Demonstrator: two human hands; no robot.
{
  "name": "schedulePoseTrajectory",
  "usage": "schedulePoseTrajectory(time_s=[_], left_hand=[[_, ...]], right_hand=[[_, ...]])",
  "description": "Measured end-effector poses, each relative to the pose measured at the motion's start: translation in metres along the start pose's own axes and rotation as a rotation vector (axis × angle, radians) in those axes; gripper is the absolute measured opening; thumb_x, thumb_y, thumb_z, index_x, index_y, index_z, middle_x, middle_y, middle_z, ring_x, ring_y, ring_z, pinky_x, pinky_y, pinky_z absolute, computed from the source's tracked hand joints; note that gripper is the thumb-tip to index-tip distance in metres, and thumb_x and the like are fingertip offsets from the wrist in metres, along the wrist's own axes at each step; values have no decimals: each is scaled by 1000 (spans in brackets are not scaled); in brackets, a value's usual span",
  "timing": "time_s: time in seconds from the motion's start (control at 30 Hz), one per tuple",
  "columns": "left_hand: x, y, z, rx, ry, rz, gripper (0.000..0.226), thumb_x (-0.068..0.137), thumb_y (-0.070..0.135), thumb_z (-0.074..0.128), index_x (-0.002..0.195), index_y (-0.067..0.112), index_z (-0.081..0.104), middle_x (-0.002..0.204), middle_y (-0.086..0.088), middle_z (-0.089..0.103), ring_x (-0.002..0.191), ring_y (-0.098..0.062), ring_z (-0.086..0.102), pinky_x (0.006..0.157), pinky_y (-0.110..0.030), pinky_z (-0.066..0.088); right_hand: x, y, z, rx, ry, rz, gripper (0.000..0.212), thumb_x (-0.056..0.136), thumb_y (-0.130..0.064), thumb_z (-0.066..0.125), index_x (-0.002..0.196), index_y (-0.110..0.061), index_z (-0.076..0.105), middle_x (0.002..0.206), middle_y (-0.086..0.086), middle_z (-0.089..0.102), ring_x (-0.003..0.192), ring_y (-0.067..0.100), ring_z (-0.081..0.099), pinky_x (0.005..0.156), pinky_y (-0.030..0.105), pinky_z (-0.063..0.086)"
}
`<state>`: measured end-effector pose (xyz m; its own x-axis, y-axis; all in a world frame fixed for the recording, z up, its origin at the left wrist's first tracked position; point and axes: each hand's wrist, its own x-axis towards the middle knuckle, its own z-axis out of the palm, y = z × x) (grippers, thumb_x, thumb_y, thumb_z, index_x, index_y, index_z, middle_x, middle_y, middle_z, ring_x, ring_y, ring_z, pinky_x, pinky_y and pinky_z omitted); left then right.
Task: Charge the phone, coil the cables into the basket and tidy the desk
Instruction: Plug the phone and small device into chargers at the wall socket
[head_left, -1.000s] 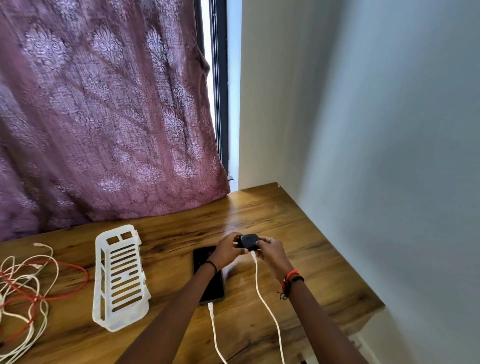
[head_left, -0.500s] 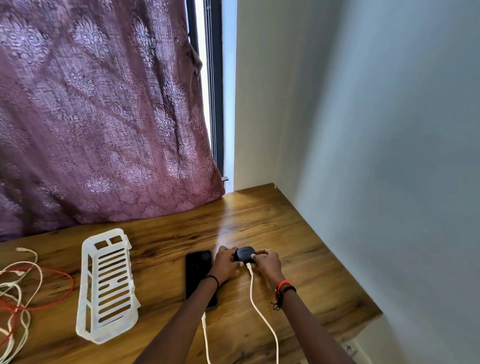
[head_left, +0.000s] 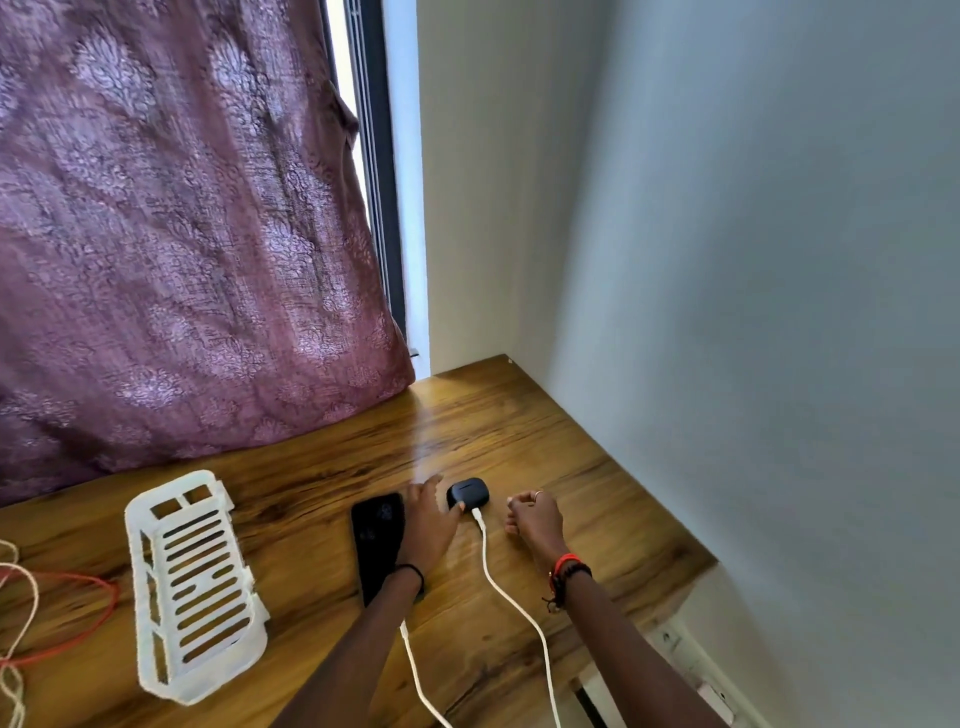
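A black phone (head_left: 377, 540) lies flat on the wooden desk (head_left: 519, 431), with a white cable (head_left: 418, 680) plugged into its near end. A small dark earbud case (head_left: 467, 492) sits to its right, and a second white cable (head_left: 511, 597) is plugged into it. My left hand (head_left: 428, 525) rests open between phone and case, its thumb touching the case's left side. Right of the case, my right hand (head_left: 535, 519) hovers with its fingers curled and nothing in them. A white slotted plastic basket (head_left: 192, 587) lies on its side at the left.
A tangle of red and white cables (head_left: 21, 618) lies at the desk's left edge. A purple curtain (head_left: 182, 234) hangs behind the desk, and a grey wall (head_left: 753, 312) bounds it on the right. A wall socket strip (head_left: 691, 670) shows below the desk's right edge.
Both hands held the earbud case a second ago. The case now lies on the desk; my right hand has pulled away to the right and my left hand has opened beside it.
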<state>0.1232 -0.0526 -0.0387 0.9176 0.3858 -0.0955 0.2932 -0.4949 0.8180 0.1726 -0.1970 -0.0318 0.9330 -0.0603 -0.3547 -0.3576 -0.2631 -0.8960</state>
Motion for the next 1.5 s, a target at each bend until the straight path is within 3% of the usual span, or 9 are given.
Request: schedulePoseTrajectory(time_s=[0.2,0.4,0.53,0.63,0.77,0.9,1.03,1.13,1.5], left_hand=[[-49,6,7,58,74,236,48,82,24,67,126,19,50,125,-1,43,118,-18,44,100,-26,36],[-79,27,40,91,-4,474,32,83,22,63,114,19,56,115,-1,50,110,-17,49,94,-23,36],[-92,44,77,176,-103,595,32,83,27,61,114,22,55,115,0,52,109,-19,50,94,-31,39],[-98,53,108,256,-188,696,32,87,33,57,117,20,55,117,-2,53,110,-19,50,96,-32,39],[-96,62,141,311,-273,743,33,90,36,53,117,18,55,120,-4,53,116,-23,48,107,-42,33],[-84,73,171,371,-319,804,31,93,33,49,116,14,55,121,-7,53,117,-26,48,112,-45,26],[-69,79,192,458,-289,801,35,96,36,40,120,12,50,125,-12,50,122,-31,45,117,-46,17],[-59,80,214,513,-271,826,38,97,38,38,122,13,50,125,-12,51,121,-30,46,118,-49,11],[-45,91,240,489,-235,843,35,97,38,35,116,13,50,124,-11,51,118,-29,48,114,-46,22]], right_hand=[[-38,19,-14,-193,117,-135,19,86,-17,59,99,-3,64,101,13,68,98,27,62,88,34,47],[-88,54,-57,36,323,-168,9,86,-24,63,87,-15,62,81,-1,66,81,16,64,80,34,53],[-116,84,-97,145,475,-199,8,86,-24,65,86,-16,63,80,-6,65,77,7,61,68,13,49],[-127,114,-126,177,596,-176,10,85,-24,67,84,-14,65,76,-2,66,71,8,60,64,10,46],[-128,157,-151,202,706,-94,10,83,-22,69,80,-14,65,75,0,67,72,12,62,69,23,51],[-117,201,-173,228,804,4,12,84,-17,68,77,-8,63,74,4,65,68,13,60,66,16,49],[-88,251,-185,201,816,151,16,84,-19,67,71,-14,58,69,5,64,68,24,62,68,37,55],[-63,285,-195,170,765,275,23,88,-24,62,75,-6,61,64,6,64,57,20,60,56,30,51],[-1,348,-215,54,764,509,29,87,-37,57,87,-10,67,70,2,71,74,25,67,70,30,48]])
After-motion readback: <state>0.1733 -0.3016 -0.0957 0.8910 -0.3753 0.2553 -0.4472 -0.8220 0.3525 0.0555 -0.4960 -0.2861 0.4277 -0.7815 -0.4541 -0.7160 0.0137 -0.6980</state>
